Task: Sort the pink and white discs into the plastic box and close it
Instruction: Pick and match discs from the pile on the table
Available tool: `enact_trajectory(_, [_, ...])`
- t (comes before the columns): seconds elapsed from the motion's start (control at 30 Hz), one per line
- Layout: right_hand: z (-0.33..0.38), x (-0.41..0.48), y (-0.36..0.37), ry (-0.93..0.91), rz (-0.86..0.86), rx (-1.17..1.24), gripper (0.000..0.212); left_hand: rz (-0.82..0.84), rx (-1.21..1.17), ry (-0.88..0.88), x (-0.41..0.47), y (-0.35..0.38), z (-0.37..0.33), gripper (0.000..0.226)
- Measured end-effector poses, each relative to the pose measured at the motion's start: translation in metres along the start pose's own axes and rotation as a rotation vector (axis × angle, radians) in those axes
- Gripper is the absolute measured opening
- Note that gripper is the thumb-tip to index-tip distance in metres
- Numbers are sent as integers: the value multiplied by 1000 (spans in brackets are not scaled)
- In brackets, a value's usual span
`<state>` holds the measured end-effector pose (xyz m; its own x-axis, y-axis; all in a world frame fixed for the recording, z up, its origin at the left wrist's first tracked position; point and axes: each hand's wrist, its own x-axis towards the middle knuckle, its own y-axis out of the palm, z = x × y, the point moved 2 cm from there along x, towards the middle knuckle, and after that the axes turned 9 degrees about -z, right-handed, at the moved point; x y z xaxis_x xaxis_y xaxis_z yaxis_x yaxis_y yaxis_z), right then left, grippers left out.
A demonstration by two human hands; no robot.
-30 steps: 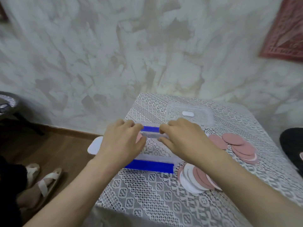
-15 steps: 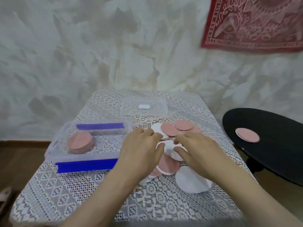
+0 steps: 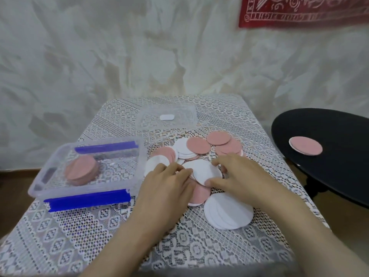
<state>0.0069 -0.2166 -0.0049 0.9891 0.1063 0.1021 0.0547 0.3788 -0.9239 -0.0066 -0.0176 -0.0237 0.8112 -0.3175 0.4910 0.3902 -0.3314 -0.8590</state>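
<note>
A white disc [image 3: 205,170] is pinched at its rim by the right hand [image 3: 237,176] in the middle of the frame, thumb on the near edge and fingers [image 3: 216,162] on the far edge. The left hand [image 3: 167,188] is laid at the disc's left edge, fingers bent over the heap; whether anything is gripped there cannot be told.

Progress is judged early. Only a pink stack [image 3: 81,172] is seen in the box [image 3: 40,184] at centre left, set toward its left end, and no white ones can be made out inside. Plenty is left: a heap [image 3: 199,145] of pink and white discs is spread just right of the box, white discs [image 3: 227,212] are fanned out below the right hand, and a lone pink disc [image 3: 305,145] is parked on the black stool [image 3: 339,176] at the right edge. The lid [image 3: 183,118] is lying apart at upper centre, so closing is not yet done.

The bench [image 3: 99,236] is covered by a white lace cloth. A pale mottled wall [image 3: 99,66] is seen behind, a red hanging [image 3: 299,11] at upper right, and wood floor [image 3: 12,180] at the left edge.
</note>
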Motion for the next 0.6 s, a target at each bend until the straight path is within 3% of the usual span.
enact_trajectory(0.33, [-1, 17, 9, 21, 50, 118, 64, -4, -78, -18, -14, 3, 9, 46])
enact_trajectory(0.5, [1, 28, 8, 54, 84, 211, 53, 36, -112, -25, -13, 1, 12, 48])
enact_trajectory(0.6, [-2, 33, 13, 89, 91, 256, 59, 45, -132, -29, -15, 1, 13, 48])
